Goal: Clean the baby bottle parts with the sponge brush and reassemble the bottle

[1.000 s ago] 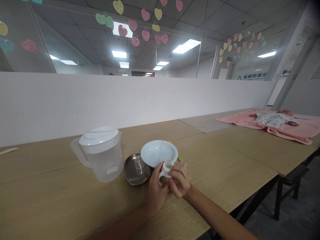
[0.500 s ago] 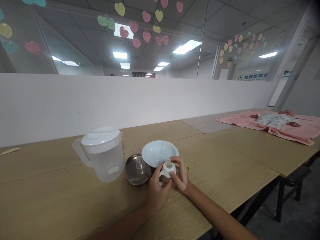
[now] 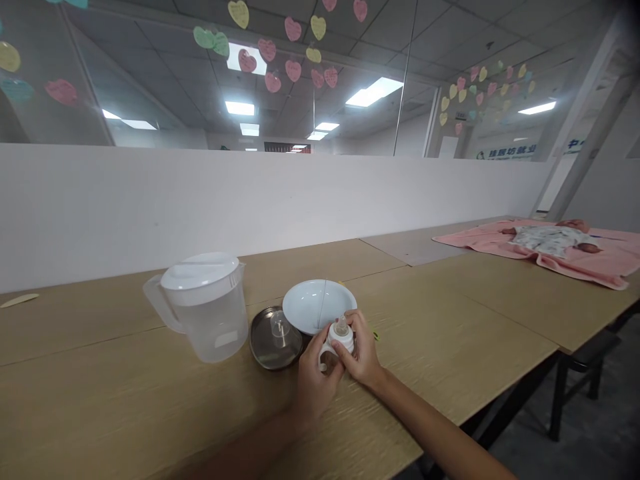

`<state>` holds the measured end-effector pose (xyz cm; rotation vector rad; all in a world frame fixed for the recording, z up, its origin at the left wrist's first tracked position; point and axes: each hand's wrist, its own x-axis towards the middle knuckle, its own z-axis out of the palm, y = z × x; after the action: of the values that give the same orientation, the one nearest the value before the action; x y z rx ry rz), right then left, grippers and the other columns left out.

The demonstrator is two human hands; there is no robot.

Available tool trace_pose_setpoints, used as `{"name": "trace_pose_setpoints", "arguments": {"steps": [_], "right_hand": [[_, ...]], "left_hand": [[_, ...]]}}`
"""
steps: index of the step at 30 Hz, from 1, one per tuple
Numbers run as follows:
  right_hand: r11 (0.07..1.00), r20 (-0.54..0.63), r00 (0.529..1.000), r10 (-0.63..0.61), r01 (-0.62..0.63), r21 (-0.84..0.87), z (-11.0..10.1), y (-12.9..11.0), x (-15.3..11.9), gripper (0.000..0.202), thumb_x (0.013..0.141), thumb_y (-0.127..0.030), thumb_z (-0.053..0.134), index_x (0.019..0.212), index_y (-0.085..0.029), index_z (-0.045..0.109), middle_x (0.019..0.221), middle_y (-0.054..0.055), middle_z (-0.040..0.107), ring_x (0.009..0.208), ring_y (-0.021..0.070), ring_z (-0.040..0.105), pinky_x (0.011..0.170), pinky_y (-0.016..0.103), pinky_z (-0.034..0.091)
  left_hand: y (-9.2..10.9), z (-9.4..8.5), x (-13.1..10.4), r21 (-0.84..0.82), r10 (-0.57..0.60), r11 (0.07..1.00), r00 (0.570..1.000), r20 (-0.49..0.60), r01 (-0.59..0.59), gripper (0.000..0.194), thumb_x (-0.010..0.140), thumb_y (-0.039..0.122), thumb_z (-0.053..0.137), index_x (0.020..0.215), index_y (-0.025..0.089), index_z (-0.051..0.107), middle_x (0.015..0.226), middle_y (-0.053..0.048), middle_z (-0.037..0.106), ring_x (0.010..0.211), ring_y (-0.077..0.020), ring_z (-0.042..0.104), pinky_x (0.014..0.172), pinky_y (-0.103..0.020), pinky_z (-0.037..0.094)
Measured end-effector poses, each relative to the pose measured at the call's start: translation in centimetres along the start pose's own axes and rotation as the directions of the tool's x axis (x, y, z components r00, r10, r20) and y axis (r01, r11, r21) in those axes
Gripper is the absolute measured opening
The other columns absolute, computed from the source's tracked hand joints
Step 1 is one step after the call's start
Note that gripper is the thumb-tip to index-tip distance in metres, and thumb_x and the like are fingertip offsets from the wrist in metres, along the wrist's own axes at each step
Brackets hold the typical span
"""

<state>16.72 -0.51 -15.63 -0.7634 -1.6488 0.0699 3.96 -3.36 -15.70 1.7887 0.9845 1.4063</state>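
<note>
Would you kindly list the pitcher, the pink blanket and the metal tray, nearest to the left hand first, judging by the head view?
1. Metal tray, just left of the left hand.
2. Pitcher, left beyond the tray.
3. Pink blanket, at the far right.

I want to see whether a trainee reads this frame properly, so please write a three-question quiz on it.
1. True or false: the lidded pitcher stands to the left of the metal tray in the view.
2. What are the left hand and right hand holding? A) the bowl; B) the white-topped bottle; C) the pitcher.
3. Fill in: the cloth at far right is ____.

Key: 1 true; 2 B; 3 pink.
</note>
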Motion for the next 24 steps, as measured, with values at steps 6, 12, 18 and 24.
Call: {"name": "trace_pose_setpoints", "arguments": {"steps": [6, 12, 18, 24], "right_hand": [[0.998, 0.031, 0.999, -0.044, 0.045, -0.042, 0.0, 0.0, 0.0, 0.019, 0.082, -0.033, 0.052, 0.094, -0.018, 0.05, 0.088, 0.005, 0.05, 0.082, 0.0192, 0.051, 0.071, 0.033, 0.044], [0.996, 0.038, 0.998, -0.042, 0.045, -0.072, 0.2, 1.0, -0.5, 0.021, 0.084, -0.033, 0.053, 0.1, -0.019, 0.052, 0.088, 0.006, 0.058, 0.079, 0.0187, 0.055, 0.069, 0.031, 0.045], [0.992, 0.035, 0.999, -0.024, 0.028, -0.121, 0.6, 1.4, -0.9, 0.027, 0.083, -0.036, 0.055, 0.103, -0.018, 0.053, 0.085, 0.006, 0.06, 0.077, 0.0194, 0.056, 0.068, 0.032, 0.046], [0.991, 0.041, 0.999, 0.006, -0.001, -0.13, 0.6, 1.3, -0.9, 0.029, 0.082, -0.038, 0.056, 0.103, -0.018, 0.054, 0.085, 0.007, 0.061, 0.078, 0.0202, 0.058, 0.069, 0.033, 0.048]], "left_hand": [[-0.6, 0.1, -0.8, 0.006, 0.106, 0.994, 0.988, -0.111, -0.106, 0.05, 0.081, 0.023, 0.057, 0.129, 0.023, 0.045, 0.136, -0.01, 0.045, 0.127, -0.0252, 0.043, 0.104, -0.04, 0.038], [0.7, -4.3, 3.8, -0.067, 0.01, 0.997, 0.883, -0.47, -0.047, 0.04, 0.074, 0.024, 0.06, 0.114, 0.025, 0.053, 0.128, -0.005, 0.05, 0.125, -0.0238, 0.044, 0.107, -0.039, 0.033], [-1.0, -8.6, 7.9, -0.175, -0.4, 0.915, 0.763, -0.508, 0.364, 0.052, 0.057, 0.005, 0.046, 0.105, 0.022, 0.056, 0.122, -0.005, 0.057, 0.119, -0.0216, 0.05, 0.09, -0.032, 0.045], [-3.8, -7.8, 6.6, -0.125, -0.489, 0.869, 0.795, -0.36, 0.478, 0.044, 0.048, 0.002, 0.05, 0.088, 0.017, 0.063, 0.079, -0.004, 0.065, 0.076, -0.0211, 0.061, 0.066, -0.031, 0.048]]}}
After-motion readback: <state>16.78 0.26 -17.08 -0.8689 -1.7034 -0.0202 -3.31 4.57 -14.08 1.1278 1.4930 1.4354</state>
